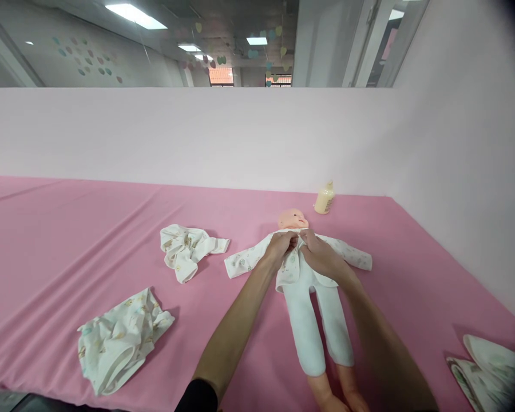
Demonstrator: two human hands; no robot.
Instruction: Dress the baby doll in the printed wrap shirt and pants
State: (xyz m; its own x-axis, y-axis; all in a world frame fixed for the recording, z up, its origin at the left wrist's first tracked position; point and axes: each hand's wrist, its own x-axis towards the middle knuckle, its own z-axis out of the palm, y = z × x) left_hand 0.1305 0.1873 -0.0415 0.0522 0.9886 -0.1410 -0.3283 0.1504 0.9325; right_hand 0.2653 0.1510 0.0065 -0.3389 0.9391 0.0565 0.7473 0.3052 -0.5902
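A baby doll [292,218] lies on its back, its head toward the wall and its bare feet toward me. It wears a white printed baby jacket [288,270], both sleeves spread out to the sides. White cloth covers its body and legs. My left hand [281,246] pinches the jacket's front edge just below the neck. Close beside it, my right hand [321,255] pinches the opposite front edge. Lower down, the two front panels hang apart over the doll's belly. My fingers hide whatever fastening lies between them.
A pink sheet [223,320] covers the surface. A pale yellow pump bottle [324,199] stands beyond the doll's head by the white wall [189,137]. Left lie a crumpled white garment [189,247] and a bundled printed cloth [122,337]. Folded cloth [493,369] lies at the right edge.
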